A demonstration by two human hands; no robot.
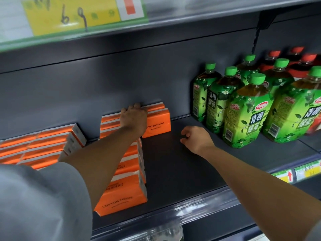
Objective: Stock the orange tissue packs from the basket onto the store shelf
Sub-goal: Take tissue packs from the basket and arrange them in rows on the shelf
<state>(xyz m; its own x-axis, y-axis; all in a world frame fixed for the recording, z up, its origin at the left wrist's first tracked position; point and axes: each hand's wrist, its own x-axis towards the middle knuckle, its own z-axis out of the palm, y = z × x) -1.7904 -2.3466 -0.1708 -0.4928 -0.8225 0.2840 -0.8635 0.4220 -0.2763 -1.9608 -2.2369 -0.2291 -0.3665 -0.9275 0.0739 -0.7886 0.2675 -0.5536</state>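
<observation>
A dark grey store shelf (175, 173) is seen, backed by a panel of the same colour. Its right part is taken up by green tea bottles (246, 110) with green caps, and red-capped bottles (302, 65) are set behind them. The orange tissue packs (125, 193) are ranged on the left half in a row that runs from the front lip to the back panel. A flat-laid block (43, 146) of them is placed further left. Each pack is a glossy orange rectangle, edged in white and printed "COTTON TISSUE" in dark letters. The rearmost pack (158, 124) is stood against the back panel and is held from above by the left grip (133, 117), fingers curled over its top edge. The right grip (196, 139) is held low over the bare shelf between packs and bottles, its fingers loosely curled on nothing. A yellow price card (73, 16) is fixed to the shelf above.
</observation>
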